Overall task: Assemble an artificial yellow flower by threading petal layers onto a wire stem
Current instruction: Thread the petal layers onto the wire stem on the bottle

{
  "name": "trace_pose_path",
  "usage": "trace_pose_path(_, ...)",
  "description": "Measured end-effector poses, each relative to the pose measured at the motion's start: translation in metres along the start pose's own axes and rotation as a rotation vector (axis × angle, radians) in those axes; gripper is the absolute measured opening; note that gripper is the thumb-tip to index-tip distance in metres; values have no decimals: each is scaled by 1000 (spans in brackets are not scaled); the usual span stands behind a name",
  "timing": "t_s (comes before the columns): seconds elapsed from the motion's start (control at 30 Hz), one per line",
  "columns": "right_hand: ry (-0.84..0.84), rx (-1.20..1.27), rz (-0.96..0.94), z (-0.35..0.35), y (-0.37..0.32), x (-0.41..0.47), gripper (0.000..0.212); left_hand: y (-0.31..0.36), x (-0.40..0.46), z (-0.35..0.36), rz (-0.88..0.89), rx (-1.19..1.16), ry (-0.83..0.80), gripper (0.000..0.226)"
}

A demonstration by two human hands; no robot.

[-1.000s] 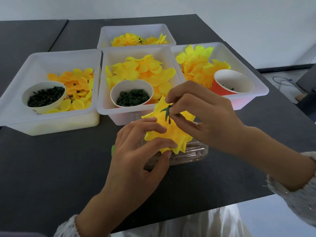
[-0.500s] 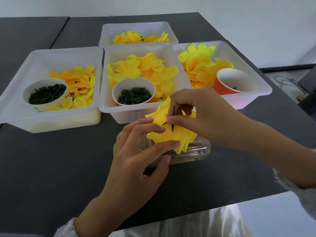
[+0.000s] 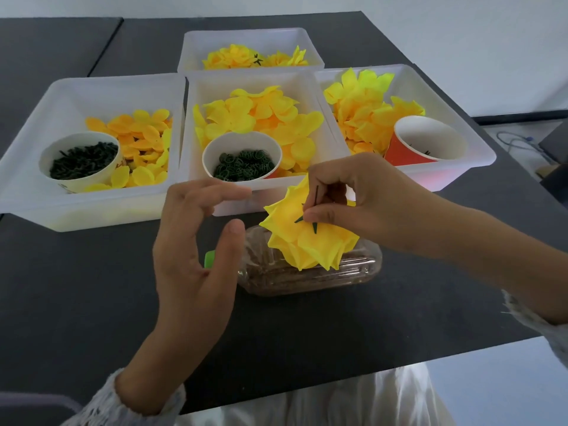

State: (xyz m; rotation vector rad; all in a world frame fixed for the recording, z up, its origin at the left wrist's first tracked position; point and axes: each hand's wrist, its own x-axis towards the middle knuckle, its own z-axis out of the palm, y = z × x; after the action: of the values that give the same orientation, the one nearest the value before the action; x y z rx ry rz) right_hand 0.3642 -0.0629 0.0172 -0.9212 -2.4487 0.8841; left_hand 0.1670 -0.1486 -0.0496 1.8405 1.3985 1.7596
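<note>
Released since a moment ago by the left hand [image 3: 196, 241], now drawn back to the left of the yellow flower [image 3: 310, 238], fingers and thumb spread loose, holding nothing. Held now by the right hand [image 3: 362, 198] alone, thumb and forefinger pinching at the flower's centre, where green sepal points [image 3: 307, 221] and a thin dark wire stem [image 3: 316, 195] poke out; other fingers curled above the petals. Hanging just above a clear plastic bottle [image 3: 307, 272] lying on its side on the black table [image 3: 92, 287], green cap [image 3: 209, 259] pointing left.

Beyond the flower, four white bins. Straight behind: middle bin [image 3: 196, 124] with broad yellow petal layers [image 3: 258, 115] and a white cup of dark green ring pieces [image 3: 242, 164]. Left of the flower: left bin [image 3: 46, 99] with small orange-yellow petals [image 3: 141, 130] and a cup of dark green bits [image 3: 83, 161]. Right of the flower: right bin [image 3: 461, 124] with large ruffled yellow layers [image 3: 362, 106] and an orange cup [image 3: 424, 142] on its side. Farthest back: rear bin [image 3: 215, 38] holding finished yellow blooms [image 3: 246, 58]. Pale knitted sleeves at both wrists.
</note>
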Motion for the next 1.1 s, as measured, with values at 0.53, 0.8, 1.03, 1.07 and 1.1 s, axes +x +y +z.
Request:
trace_pose_path(0.53,-29,-396,-19,-10,-17,7,8,22,35,23,-116,242,-285,7)
trace_pose_path(0.8,0,-315,-34,-2,-12,1,10,28,41,22,-102,267,-341,17)
trace_pose_path(1.03,48,-176,-7,-3,-4,-2,10,29,47,21,-125,315,-390,5)
trace_pose_path(1.07,57,-148,-5,-2,-2,-4,10,29,46,21,-143,289,-381,5)
trace_pose_path(1.1,68,-123,-7,0,-1,-7,11,29,44,20,-162,256,-364,6)
